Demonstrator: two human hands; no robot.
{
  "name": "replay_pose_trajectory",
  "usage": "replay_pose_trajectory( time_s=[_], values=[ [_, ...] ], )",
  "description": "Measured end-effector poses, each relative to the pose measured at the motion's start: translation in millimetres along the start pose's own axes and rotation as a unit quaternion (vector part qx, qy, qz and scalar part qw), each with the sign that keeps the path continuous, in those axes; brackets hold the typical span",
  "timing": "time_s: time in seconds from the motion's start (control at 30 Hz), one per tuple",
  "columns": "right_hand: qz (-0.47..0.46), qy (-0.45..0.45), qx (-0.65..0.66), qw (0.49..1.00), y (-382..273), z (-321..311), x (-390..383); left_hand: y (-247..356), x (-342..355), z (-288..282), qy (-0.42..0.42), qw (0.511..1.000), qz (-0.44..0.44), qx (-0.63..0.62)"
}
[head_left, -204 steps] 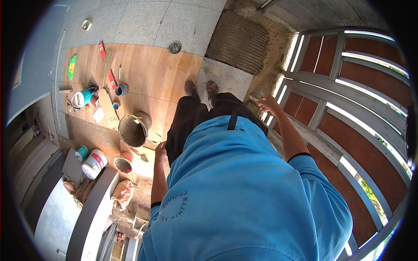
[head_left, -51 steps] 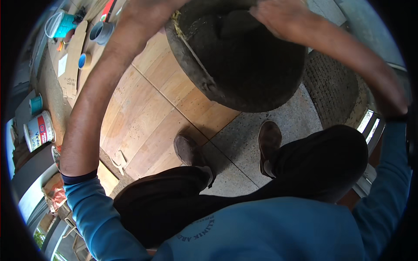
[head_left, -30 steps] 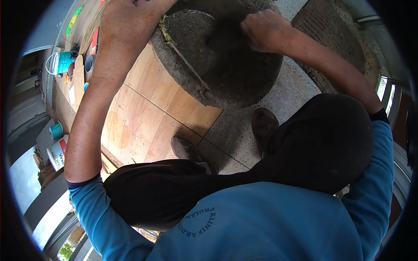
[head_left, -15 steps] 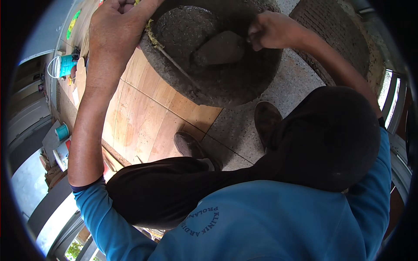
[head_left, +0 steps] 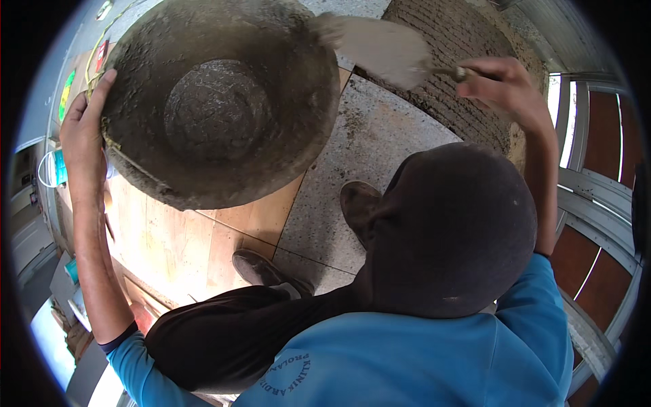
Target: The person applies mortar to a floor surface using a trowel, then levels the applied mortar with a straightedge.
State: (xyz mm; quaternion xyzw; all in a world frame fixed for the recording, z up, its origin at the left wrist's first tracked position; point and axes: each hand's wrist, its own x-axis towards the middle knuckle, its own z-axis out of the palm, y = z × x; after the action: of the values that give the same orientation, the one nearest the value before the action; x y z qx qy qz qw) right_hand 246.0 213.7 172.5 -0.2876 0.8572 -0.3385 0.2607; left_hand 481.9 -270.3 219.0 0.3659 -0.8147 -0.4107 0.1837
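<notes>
My left hand (head_left: 85, 136) is closed on the left rim of a round, mortar-caked bucket (head_left: 298, 136), which tilts so that its inside shows. A little wet grey mortar (head_left: 217, 102) lies at the bottom. In my right hand (head_left: 502, 88) is the handle of a trowel (head_left: 390, 49), its blade raised just past the bucket's right rim. A blurred lump of mortar (head_left: 327, 28) sits at the blade's tip. Beyond the trowel spreads a bed of grey mortar (head_left: 468, 41) with combed ridges.
Wood-look tiles (head_left: 169, 224) and speckled grey tiles (head_left: 352, 129) make up the floor around my shoes. A turquoise pail (head_left: 57, 168) stands at the left, behind my left wrist. Metal-framed panels (head_left: 600, 183) line the right side.
The trowel has come up out of the bucket and moved right with mortar on its tip. The bucket now appears further left and lower, its inside more fully in view.
</notes>
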Motion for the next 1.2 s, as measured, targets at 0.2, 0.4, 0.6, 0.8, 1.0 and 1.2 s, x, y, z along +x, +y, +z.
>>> replay_pose_trajectory(
  time_s=[0.2, 0.4, 0.6, 0.8, 1.0, 1.2],
  values=[
    [0.164, 0.042, -0.038, 0.985, 62, -14, -17, -21, 18, -10, -0.009, 0.997, -0.047, -0.058],
    [0.084, 0.091, -0.201, 0.972, 117, 45, 7, -26, 25, -14, -0.015, 0.998, -0.042, -0.044],
    [-0.076, 0.161, -0.428, 0.886, 127, 80, 20, -32, 28, -15, -0.014, 0.998, -0.021, -0.058],
    [-0.043, 0.151, -0.457, 0.875, 118, 80, 19, -36, 32, -17, 0.009, 1.000, -0.005, 0.013],
    [-0.034, 0.142, -0.461, 0.876, 114, 78, 17, -46, 39, -22, 0.010, 0.998, 0.024, 0.056],
    [-0.040, 0.108, -0.431, 0.895, 112, 79, 23, -52, 45, -26, 0.013, 0.996, 0.036, 0.087]
  ],
)
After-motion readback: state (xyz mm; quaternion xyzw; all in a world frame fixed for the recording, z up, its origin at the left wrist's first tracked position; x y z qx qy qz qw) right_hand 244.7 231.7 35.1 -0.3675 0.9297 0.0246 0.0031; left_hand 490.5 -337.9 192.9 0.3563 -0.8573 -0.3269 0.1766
